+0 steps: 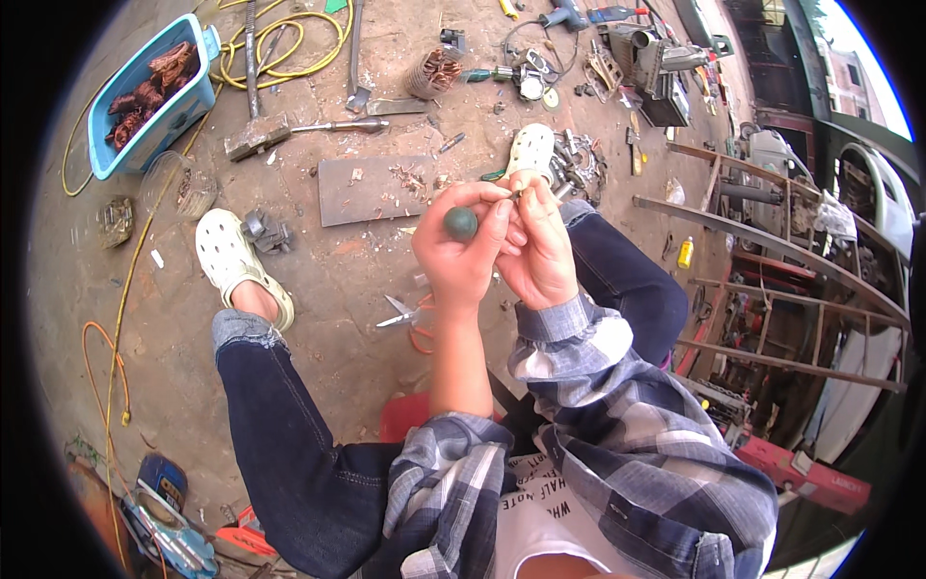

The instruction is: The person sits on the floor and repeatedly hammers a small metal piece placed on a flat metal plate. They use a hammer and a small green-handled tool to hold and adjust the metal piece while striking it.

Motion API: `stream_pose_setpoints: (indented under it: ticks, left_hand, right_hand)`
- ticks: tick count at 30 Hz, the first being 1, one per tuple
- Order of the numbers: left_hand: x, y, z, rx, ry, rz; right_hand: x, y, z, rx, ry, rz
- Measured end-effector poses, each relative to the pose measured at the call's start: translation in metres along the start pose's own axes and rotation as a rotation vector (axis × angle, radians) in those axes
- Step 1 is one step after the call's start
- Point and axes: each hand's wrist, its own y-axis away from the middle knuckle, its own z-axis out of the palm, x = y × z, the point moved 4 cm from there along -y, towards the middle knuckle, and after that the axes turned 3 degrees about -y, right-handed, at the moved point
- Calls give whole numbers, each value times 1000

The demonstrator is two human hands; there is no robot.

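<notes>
My left hand (pixel 461 246) is closed around a tool whose dark green, rounded handle end (pixel 460 224) faces up; its working end is hidden by the fingers. Against it, my right hand (pixel 537 241) pinches a small piece (pixel 521 193), too small to name. Both hands' fingertips meet above the ground between my feet. Just beyond them lies a flat metal plate (pixel 352 198) strewn with copper-coloured scraps (pixel 410 180). Scissors (pixel 397 312) with orange handles lie below my left hand, partly hidden by the forearm.
A blue tub (pixel 198 96) of copper wire bundles stands far left. A heavy hammer (pixel 258 138) and a clear container (pixel 436 73) of copper bits lie beyond the plate. Loose metal parts (pixel 579 164) surround my right clog (pixel 531 152). A metal rack (pixel 772 241) stands right; yellow hose (pixel 289 48) coils behind.
</notes>
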Motion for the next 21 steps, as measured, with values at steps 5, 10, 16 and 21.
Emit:
stream_pose_setpoints:
  ticks: [5,10,16,21]
  left_hand:
    - [6,2,-2,-25,-75,76]
    - [14,-1,-11,28,-241,212]
    - [25,-2,-9,48,-290,243]
    - [26,-2,-10,16,-196,217]
  right_hand:
    - [-5,6,8,40,148,-121]
    - [-5,7,15,9,294,-153]
    - [-14,12,26,115,764,-368]
    - [-18,19,40,179,1049,-526]
